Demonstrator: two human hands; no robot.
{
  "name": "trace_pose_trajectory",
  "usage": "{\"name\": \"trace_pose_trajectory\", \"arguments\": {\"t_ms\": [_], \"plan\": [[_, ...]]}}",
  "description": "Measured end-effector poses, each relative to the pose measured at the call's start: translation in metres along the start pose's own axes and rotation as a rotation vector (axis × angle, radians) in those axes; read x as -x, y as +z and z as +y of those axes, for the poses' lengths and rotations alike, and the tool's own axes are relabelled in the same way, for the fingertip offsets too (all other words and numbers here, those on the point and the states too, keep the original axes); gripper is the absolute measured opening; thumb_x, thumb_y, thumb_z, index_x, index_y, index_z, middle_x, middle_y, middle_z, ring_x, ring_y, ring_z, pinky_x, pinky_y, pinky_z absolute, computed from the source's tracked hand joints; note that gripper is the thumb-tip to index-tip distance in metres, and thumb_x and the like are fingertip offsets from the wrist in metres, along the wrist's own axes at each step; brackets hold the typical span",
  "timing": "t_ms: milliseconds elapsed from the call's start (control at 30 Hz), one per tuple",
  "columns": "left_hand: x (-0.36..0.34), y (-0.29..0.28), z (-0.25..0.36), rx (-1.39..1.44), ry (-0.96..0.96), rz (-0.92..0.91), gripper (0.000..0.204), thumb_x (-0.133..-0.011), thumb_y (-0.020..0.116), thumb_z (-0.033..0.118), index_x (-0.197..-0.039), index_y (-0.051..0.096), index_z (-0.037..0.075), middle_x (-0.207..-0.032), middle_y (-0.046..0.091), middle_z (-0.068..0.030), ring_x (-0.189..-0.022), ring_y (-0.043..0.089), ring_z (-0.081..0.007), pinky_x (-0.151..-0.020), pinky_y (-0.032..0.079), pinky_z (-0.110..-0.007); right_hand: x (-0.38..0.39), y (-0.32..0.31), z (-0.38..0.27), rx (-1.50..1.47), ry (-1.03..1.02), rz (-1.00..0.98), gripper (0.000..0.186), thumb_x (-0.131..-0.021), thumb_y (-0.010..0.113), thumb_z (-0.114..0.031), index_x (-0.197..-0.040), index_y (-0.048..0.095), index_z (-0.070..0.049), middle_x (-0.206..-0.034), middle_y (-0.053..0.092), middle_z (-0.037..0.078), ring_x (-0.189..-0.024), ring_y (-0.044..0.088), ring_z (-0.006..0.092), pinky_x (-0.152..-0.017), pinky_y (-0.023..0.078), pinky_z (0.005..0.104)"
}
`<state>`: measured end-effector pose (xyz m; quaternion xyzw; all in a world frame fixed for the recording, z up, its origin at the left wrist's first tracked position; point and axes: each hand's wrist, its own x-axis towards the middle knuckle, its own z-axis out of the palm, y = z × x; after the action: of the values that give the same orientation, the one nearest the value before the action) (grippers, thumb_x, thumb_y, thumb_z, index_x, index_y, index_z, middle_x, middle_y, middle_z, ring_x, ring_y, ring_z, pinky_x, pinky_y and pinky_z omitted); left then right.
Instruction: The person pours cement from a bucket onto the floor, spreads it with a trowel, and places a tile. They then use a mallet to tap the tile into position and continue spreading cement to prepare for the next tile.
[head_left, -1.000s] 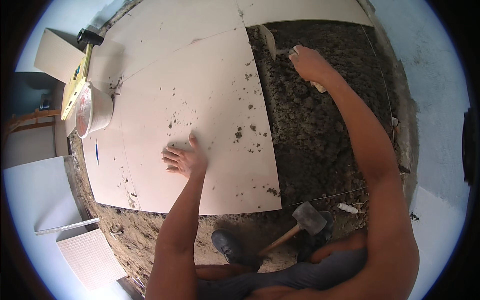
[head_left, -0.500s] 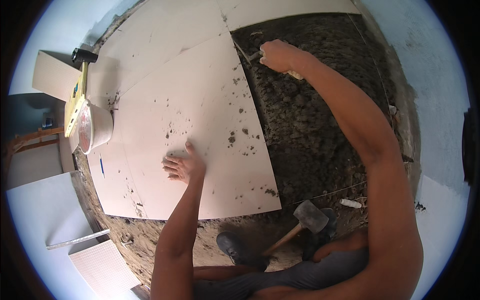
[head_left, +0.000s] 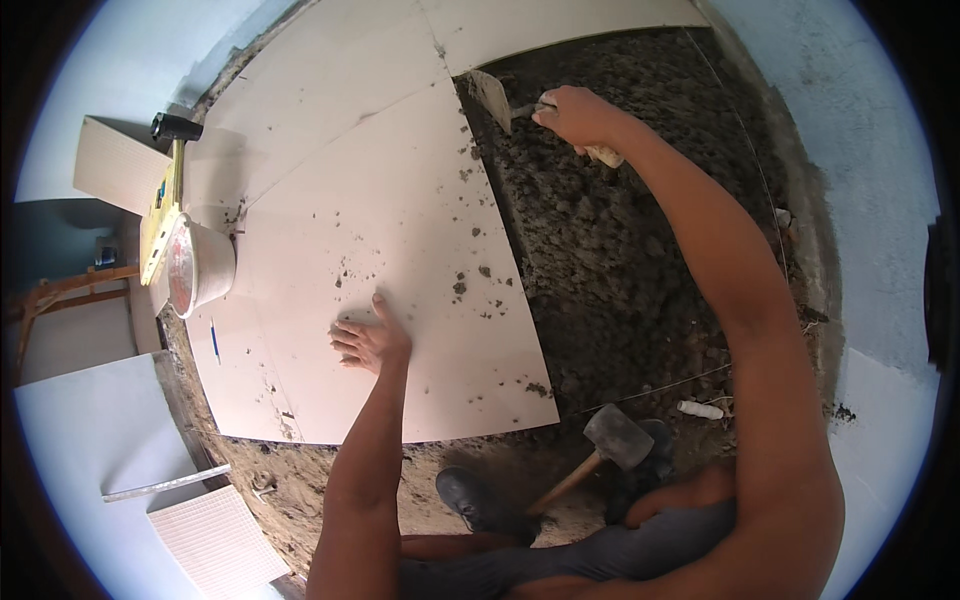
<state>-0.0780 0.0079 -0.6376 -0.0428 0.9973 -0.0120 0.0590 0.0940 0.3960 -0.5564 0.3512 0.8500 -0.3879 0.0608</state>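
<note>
My right hand (head_left: pixel 578 118) is closed round the handle of a trowel (head_left: pixel 491 100). The trowel's blade is tilted up at the far left corner of the dark mortar bed (head_left: pixel 620 220), beside the edge of a large pale floor tile (head_left: pixel 400 210). Flat on that tile rests my left hand (head_left: pixel 372 343), its fingers spread and holding nothing. Crumbs of mortar (head_left: pixel 461 284) lie scattered over the tile, several of them near the hand.
A white bucket (head_left: pixel 207 268) stands at left beside a yellow level (head_left: pixel 160 222) and a black-headed mallet (head_left: pixel 176 128). A rubber mallet (head_left: pixel 618 437) lies by my feet, near a white string spool (head_left: pixel 700 410). A string (head_left: pixel 735 120) runs along the right wall. A blue pen (head_left: pixel 214 340) lies on the tile.
My right hand has shifted slightly to the right and nearer, and the trowel has turned so its blade face shows. My left hand stays on the tile. The view has shifted slightly.
</note>
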Motion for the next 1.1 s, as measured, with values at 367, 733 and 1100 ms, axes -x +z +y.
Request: {"name": "trace_pose_trajectory", "arguments": {"t_ms": [367, 733, 1100], "plan": [[-0.001, 0.005, -0.001, 0.010, -0.006, 0.003, 0.106, -0.083, 0.027, 0.078, -0.149, 0.003, -0.002, -0.156, 0.002, -0.0214, -0.145, -0.001, -0.0344, -0.115, 0.002, -0.053, -0.045, 0.021, 0.018, -0.045, -0.141, -0.038, 0.058, -0.095, 0.053, -0.031, -0.139, 0.039, 0.004, -0.071, 0.062, 0.017, -0.055, 0.062, 0.0244, -0.061, 0.053, 0.0424], [-0.004, 0.005, -0.004, 0.017, 0.016, 0.017, 0.105, -0.084, 0.026, 0.078, -0.149, 0.004, -0.002, -0.156, 0.000, -0.0214, -0.145, -0.002, -0.0341, -0.115, 0.001, -0.053, -0.036, -0.001, 0.007, -0.071, -0.033, -0.030, 0.060, -0.095, 0.053, -0.031, -0.141, 0.035, 0.004, -0.065, 0.058, 0.014, -0.052, 0.060, 0.0230, -0.057, 0.051, 0.0414], [-0.002, 0.001, -0.005, -0.002, -0.001, -0.001, 0.103, -0.086, 0.027, 0.075, -0.148, 0.003, -0.004, -0.156, 0.002, -0.0213, -0.145, -0.002, -0.0341, -0.116, 0.001, -0.053, -0.012, -0.011, -0.011, 0.173, -0.118, -0.128, 0.052, -0.096, 0.050, -0.028, -0.133, 0.043, 0.008, -0.065, 0.060, 0.014, -0.046, 0.058, 0.0223, -0.051, 0.052, 0.0404]]}}
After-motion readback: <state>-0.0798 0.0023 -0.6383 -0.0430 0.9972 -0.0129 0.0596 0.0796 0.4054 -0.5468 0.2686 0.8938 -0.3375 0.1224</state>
